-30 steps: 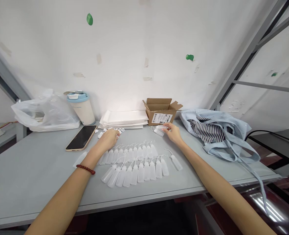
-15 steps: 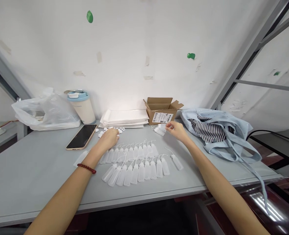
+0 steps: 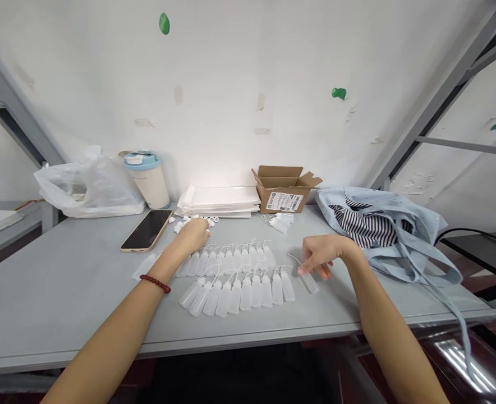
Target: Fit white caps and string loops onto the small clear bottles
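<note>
My left hand (image 3: 192,234) rests at the small white caps (image 3: 180,224) behind the rows. Its fingertips are hidden, so whether they pinch a cap does not show. On the right, my right hand (image 3: 322,252) has its thumb and fingers around the sides of a single small plastic bottle (image 3: 311,284), which lies tilted on the table. This translucent bottle has a thin white tether at its neck. Beside it lie two rows of similar bottles: a front row (image 3: 234,297) and a back row (image 3: 231,261). Another bottle (image 3: 145,266) is partly covered by my left forearm.
More bottles (image 3: 279,223) lie before an open cardboard box (image 3: 284,196). White envelopes (image 3: 223,201) are stacked beside it. A phone (image 3: 147,230), a cup (image 3: 149,179) and a plastic bag (image 3: 90,188) are at the left. A blue cloth bag (image 3: 382,224) lies at the right, its strap hanging over the edge.
My right hand has come away from the bottles by the box, toward me, down to the single bottle. My left hand stays at the caps. The view has shifted slightly.
</note>
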Motion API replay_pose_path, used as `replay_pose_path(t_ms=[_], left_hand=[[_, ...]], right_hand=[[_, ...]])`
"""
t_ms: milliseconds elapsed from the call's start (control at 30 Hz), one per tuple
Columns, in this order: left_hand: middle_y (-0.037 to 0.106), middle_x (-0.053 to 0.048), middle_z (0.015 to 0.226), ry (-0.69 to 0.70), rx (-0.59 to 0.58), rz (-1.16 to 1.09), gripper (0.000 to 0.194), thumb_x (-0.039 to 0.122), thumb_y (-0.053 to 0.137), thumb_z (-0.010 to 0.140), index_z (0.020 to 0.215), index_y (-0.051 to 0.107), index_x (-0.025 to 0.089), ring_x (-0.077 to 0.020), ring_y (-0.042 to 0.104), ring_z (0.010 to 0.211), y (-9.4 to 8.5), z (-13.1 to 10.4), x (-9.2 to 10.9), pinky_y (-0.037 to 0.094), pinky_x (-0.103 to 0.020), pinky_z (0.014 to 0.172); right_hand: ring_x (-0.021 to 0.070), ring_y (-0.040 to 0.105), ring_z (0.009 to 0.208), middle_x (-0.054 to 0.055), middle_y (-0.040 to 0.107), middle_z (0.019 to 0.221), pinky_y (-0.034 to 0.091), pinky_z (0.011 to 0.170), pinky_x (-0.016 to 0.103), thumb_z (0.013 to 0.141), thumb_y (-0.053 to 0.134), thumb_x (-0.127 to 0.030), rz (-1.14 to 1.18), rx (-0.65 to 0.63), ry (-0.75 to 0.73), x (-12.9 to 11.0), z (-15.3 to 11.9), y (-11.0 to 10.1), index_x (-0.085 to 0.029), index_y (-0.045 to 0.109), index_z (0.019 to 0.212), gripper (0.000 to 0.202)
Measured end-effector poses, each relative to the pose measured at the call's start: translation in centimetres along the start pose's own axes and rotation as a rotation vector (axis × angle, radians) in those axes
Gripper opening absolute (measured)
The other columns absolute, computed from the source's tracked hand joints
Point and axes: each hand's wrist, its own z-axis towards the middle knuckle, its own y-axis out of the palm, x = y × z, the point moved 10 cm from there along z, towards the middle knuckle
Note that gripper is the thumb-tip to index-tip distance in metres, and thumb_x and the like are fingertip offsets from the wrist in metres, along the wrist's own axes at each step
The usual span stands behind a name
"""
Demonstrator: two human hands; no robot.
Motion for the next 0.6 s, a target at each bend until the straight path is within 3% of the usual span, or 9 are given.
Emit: replay_pose_path(t_ms=[267, 433, 600], left_hand=[[0.07, -0.014, 0.085, -0.012, 0.01, -0.018, 0.018, 0.017, 0.047, 0.077, 0.075, 0.065, 0.015, -0.0259, 0.065, 0.084, -0.1, -0.1, 0.0, 0.045, -0.03, 0.07], [0.07, -0.013, 0.083, -0.012, 0.012, -0.014, 0.017, 0.018, 0.048, 0.076, 0.071, 0.064, 0.016, -0.0257, 0.065, 0.083, -0.1, -0.1, 0.0, 0.045, -0.03, 0.068], [0.07, -0.014, 0.084, 0.008, 0.009, -0.012, 0.018, 0.019, 0.046, 0.078, 0.072, 0.063, 0.016, -0.0269, 0.065, 0.084, -0.3, -0.2, 0.4, 0.044, -0.031, 0.067]], right_hand=[[0.0142, 0.06, 0.05, 0.003, 0.062, 0.047, 0.037, 0.049, 0.023, 0.06, 0.069, -0.036, -0.04, -0.04, 0.042, -0.5, 0.0, 1.0, -0.014, 0.058, 0.045, 0.029], [0.0163, 0.06, 0.051, 0.001, 0.058, 0.043, 0.042, 0.054, 0.026, 0.058, 0.068, -0.031, -0.002, 0.077, 0.021, -0.5, 0.5, -0.2, -0.017, 0.054, 0.044, 0.025], [0.0151, 0.055, 0.051, 0.0, 0.057, 0.046, 0.037, 0.052, 0.026, 0.062, 0.065, -0.032, 0.005, 0.246, -0.074, -1.0, 0.9, -2.2, -0.018, 0.053, 0.049, 0.023]])
